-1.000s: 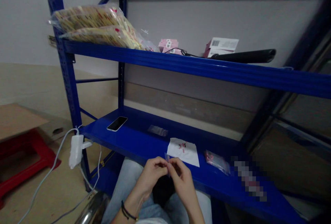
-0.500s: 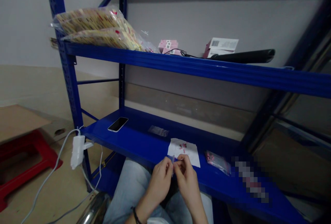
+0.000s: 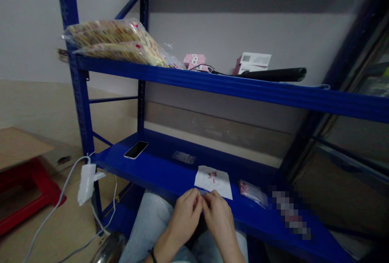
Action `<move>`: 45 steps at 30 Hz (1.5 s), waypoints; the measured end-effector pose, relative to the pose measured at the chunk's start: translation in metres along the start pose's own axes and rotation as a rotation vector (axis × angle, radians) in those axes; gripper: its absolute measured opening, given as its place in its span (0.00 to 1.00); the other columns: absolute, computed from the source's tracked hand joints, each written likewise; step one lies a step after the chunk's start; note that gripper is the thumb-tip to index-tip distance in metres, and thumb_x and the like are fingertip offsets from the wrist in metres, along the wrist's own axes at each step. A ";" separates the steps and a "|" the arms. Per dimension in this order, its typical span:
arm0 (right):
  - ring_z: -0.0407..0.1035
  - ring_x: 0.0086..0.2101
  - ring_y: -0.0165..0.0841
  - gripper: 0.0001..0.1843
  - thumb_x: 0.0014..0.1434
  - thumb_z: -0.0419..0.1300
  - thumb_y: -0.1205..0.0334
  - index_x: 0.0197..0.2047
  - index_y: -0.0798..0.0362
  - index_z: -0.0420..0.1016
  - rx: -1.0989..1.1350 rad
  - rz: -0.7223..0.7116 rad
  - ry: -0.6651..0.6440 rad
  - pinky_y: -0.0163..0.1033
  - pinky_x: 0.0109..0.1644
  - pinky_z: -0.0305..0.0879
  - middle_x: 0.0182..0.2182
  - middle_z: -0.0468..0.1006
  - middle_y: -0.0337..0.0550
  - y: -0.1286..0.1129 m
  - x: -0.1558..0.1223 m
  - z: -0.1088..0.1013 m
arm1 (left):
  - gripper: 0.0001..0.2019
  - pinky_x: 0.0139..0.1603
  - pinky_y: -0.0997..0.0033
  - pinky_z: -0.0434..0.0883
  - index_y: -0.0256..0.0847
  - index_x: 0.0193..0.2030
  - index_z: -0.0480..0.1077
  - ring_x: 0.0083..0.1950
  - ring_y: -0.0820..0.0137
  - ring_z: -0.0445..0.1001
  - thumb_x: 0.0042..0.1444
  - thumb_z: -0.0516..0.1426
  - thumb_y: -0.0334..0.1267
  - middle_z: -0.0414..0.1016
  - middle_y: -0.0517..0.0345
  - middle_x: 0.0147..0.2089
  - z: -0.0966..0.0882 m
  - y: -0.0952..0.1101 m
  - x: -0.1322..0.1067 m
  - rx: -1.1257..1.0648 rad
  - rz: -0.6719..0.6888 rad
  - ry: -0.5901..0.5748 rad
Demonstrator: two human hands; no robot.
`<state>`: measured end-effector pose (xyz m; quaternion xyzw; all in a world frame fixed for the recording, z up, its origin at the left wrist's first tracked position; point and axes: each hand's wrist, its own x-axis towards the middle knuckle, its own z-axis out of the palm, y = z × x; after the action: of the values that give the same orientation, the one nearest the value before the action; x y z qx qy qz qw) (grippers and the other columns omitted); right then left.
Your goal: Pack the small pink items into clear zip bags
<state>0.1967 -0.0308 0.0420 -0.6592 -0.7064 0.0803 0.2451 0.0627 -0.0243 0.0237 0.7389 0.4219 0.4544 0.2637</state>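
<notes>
My left hand (image 3: 187, 213) and my right hand (image 3: 219, 214) meet over my lap at the shelf's front edge, fingertips pinched together. Between them is a small piece of clear plastic, apparently a little bag, mostly hidden by the fingers. Just beyond the hands lies a white sheet of paper (image 3: 223, 186) with several small pink and dark pieces (image 3: 212, 175) on it. To its right rests a clear bag of pink pieces (image 3: 252, 193). Flat clear plastic bags (image 3: 184, 157) lie farther back to the left.
A phone (image 3: 136, 150) lies on the left of the blue lower shelf (image 3: 158, 172). Filled plastic bags (image 3: 112, 42), small boxes (image 3: 253, 60) and a black rod-like object (image 3: 276, 75) sit on the upper shelf. A white power strip (image 3: 86, 184) hangs by the left post, near a red stool (image 3: 33, 192).
Both hands have drawn closer together and their fingers now cover most of the clear plastic, which showed upright between them before. The camera view has shifted slightly.
</notes>
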 end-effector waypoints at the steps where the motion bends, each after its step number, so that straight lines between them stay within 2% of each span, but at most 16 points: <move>1: 0.74 0.39 0.37 0.16 0.64 0.50 0.60 0.40 0.50 0.80 0.002 0.032 0.010 0.36 0.41 0.62 0.40 0.78 0.48 0.000 -0.001 0.000 | 0.12 0.41 0.67 0.66 0.44 0.34 0.67 0.39 0.64 0.71 0.68 0.47 0.36 0.72 0.56 0.35 -0.003 0.001 -0.001 -0.004 0.023 -0.021; 4: 0.73 0.41 0.37 0.15 0.60 0.56 0.62 0.47 0.49 0.80 0.058 0.044 -0.011 0.36 0.43 0.62 0.41 0.77 0.46 0.003 -0.002 -0.007 | 0.07 0.58 0.62 0.65 0.45 0.47 0.71 0.53 0.62 0.70 0.66 0.54 0.38 0.73 0.53 0.49 -0.017 -0.005 0.000 -0.061 0.097 -0.130; 6: 0.72 0.41 0.37 0.16 0.58 0.58 0.62 0.48 0.47 0.80 0.130 0.021 -0.058 0.35 0.43 0.61 0.40 0.77 0.44 0.006 -0.002 -0.014 | 0.23 0.66 0.59 0.59 0.48 0.59 0.68 0.63 0.59 0.64 0.57 0.64 0.42 0.68 0.52 0.61 -0.026 -0.015 0.003 -0.091 0.125 -0.240; 8: 0.72 0.41 0.37 0.15 0.56 0.59 0.61 0.47 0.46 0.81 0.209 -0.007 -0.114 0.35 0.44 0.61 0.39 0.77 0.42 0.009 -0.002 -0.018 | 0.37 0.69 0.56 0.56 0.50 0.64 0.64 0.67 0.56 0.60 0.48 0.70 0.44 0.64 0.52 0.66 -0.032 -0.026 0.006 -0.103 0.131 -0.341; 11: 0.71 0.40 0.36 0.13 0.54 0.61 0.62 0.42 0.46 0.83 0.275 -0.029 -0.173 0.35 0.44 0.61 0.37 0.77 0.41 0.011 0.000 -0.018 | 0.39 0.68 0.54 0.57 0.51 0.65 0.64 0.66 0.55 0.62 0.47 0.70 0.47 0.66 0.52 0.65 -0.033 -0.034 0.009 -0.122 0.120 -0.409; 17: 0.70 0.40 0.36 0.11 0.58 0.59 0.61 0.40 0.46 0.82 0.338 -0.090 -0.206 0.36 0.44 0.61 0.35 0.76 0.41 0.008 0.001 -0.013 | 0.33 0.62 0.62 0.65 0.49 0.61 0.68 0.59 0.59 0.69 0.48 0.70 0.45 0.72 0.53 0.58 -0.025 -0.034 0.007 -0.199 0.119 -0.329; 20: 0.70 0.40 0.36 0.10 0.60 0.59 0.58 0.35 0.48 0.83 0.478 -0.140 -0.185 0.36 0.45 0.62 0.35 0.76 0.42 0.013 0.000 -0.012 | 0.29 0.58 0.63 0.67 0.48 0.58 0.70 0.55 0.60 0.71 0.49 0.70 0.42 0.74 0.54 0.54 -0.023 -0.036 0.005 -0.184 0.118 -0.279; 22: 0.70 0.41 0.36 0.12 0.61 0.60 0.55 0.33 0.50 0.82 0.646 -0.126 -0.090 0.37 0.47 0.63 0.36 0.76 0.43 0.021 0.001 -0.009 | 0.27 0.56 0.63 0.68 0.48 0.57 0.70 0.54 0.60 0.71 0.50 0.68 0.41 0.74 0.54 0.53 -0.024 -0.037 0.006 -0.158 0.100 -0.241; 25: 0.72 0.38 0.36 0.14 0.56 0.64 0.50 0.38 0.51 0.81 1.005 0.102 0.126 0.37 0.44 0.66 0.34 0.78 0.42 0.034 0.004 0.004 | 0.25 0.59 0.60 0.65 0.48 0.58 0.69 0.54 0.60 0.70 0.52 0.66 0.41 0.74 0.54 0.53 -0.028 -0.032 0.015 -0.060 0.101 -0.209; 27: 0.73 0.35 0.35 0.19 0.53 0.67 0.48 0.42 0.52 0.80 1.291 0.298 0.208 0.36 0.39 0.68 0.35 0.80 0.41 0.041 0.008 0.016 | 0.26 0.64 0.55 0.59 0.49 0.57 0.68 0.56 0.58 0.69 0.52 0.66 0.44 0.73 0.55 0.54 -0.032 -0.023 0.028 0.065 0.163 -0.219; 29: 0.75 0.35 0.35 0.20 0.51 0.68 0.50 0.44 0.53 0.79 1.570 0.412 0.242 0.36 0.36 0.71 0.37 0.81 0.43 0.043 0.014 0.029 | 0.25 0.65 0.52 0.56 0.49 0.56 0.69 0.56 0.57 0.68 0.52 0.66 0.47 0.73 0.56 0.54 -0.034 -0.009 0.046 0.215 0.283 -0.257; 34: 0.78 0.35 0.33 0.11 0.54 0.63 0.60 0.41 0.53 0.76 2.042 0.482 0.351 0.36 0.38 0.74 0.36 0.83 0.41 0.042 0.037 0.047 | 0.19 0.53 0.57 0.64 0.43 0.48 0.73 0.49 0.56 0.70 0.53 0.64 0.50 0.75 0.51 0.45 -0.022 0.031 0.098 0.606 0.705 -0.472; 37: 0.78 0.32 0.30 0.08 0.58 0.57 0.61 0.40 0.52 0.74 2.123 0.501 0.441 0.35 0.38 0.74 0.32 0.83 0.38 0.045 0.051 0.049 | 0.19 0.47 0.58 0.65 0.40 0.44 0.74 0.46 0.55 0.69 0.50 0.65 0.50 0.74 0.49 0.42 -0.011 0.047 0.120 0.763 0.919 -0.575; 39: 0.78 0.31 0.29 0.06 0.59 0.55 0.62 0.37 0.51 0.73 2.121 0.474 0.483 0.35 0.38 0.74 0.29 0.82 0.36 0.049 0.057 0.050 | 0.18 0.45 0.58 0.64 0.39 0.42 0.74 0.46 0.54 0.68 0.49 0.65 0.48 0.74 0.48 0.42 -0.006 0.051 0.129 0.812 1.002 -0.616; 42: 0.77 0.27 0.30 0.06 0.58 0.54 0.62 0.33 0.50 0.71 2.103 0.433 0.492 0.37 0.37 0.74 0.23 0.79 0.34 0.055 0.061 0.056 | 0.18 0.45 0.58 0.64 0.40 0.43 0.74 0.46 0.54 0.66 0.48 0.65 0.48 0.73 0.47 0.43 -0.004 0.049 0.134 0.824 1.041 -0.660; 45: 0.77 0.28 0.32 0.05 0.56 0.53 0.62 0.32 0.50 0.70 2.058 0.464 0.535 0.40 0.38 0.75 0.23 0.78 0.36 0.060 0.059 0.067 | 0.18 0.46 0.57 0.63 0.42 0.43 0.74 0.48 0.53 0.66 0.49 0.65 0.49 0.73 0.46 0.45 -0.005 0.043 0.133 0.771 1.006 -0.679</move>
<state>0.2195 0.0473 -0.0282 -0.2513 -0.0825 0.5316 0.8046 0.1055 0.0686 0.1183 0.9848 0.0555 0.0847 -0.1408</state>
